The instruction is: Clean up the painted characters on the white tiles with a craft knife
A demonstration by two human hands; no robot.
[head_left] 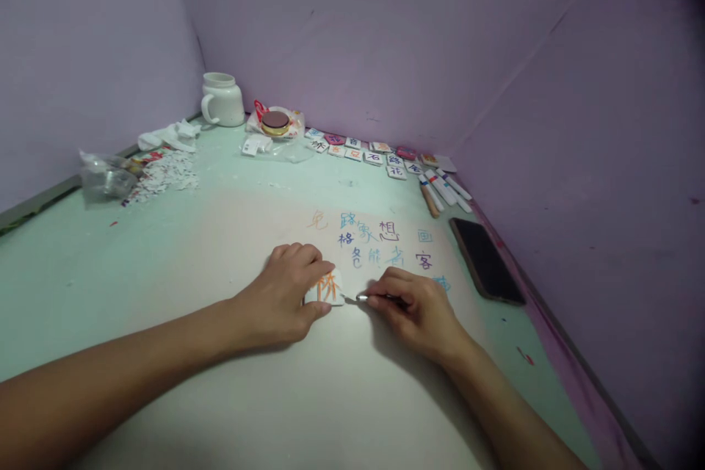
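Head camera: both hands closed in on one small orange-marked piece

Your left hand (289, 294) had the white piece (329, 288) framed between thumb and index finger, the thumb along its near edge and the finger over its far side; that pinch was drawn in close, apparently to steady it flat on the tabletop (253, 220) with its right edge left bare; and at that bare edge came your right hand (421, 308), fingers gathered tightly round a slim tool (362, 298), gripped low like a pen, probably for fine control; its tip pointed at the piece's right side, though whether it touched, you couldn't tell from here!

Coloured characters (388, 231) spread just beyond your hands; the finished-looking tiles (373, 158) sat by the back wall, seemingly out of your way; pens (440, 187) and a phone (487, 261) lined your right, while white scraps (170, 176) lay heaped far left, well apart from the work.
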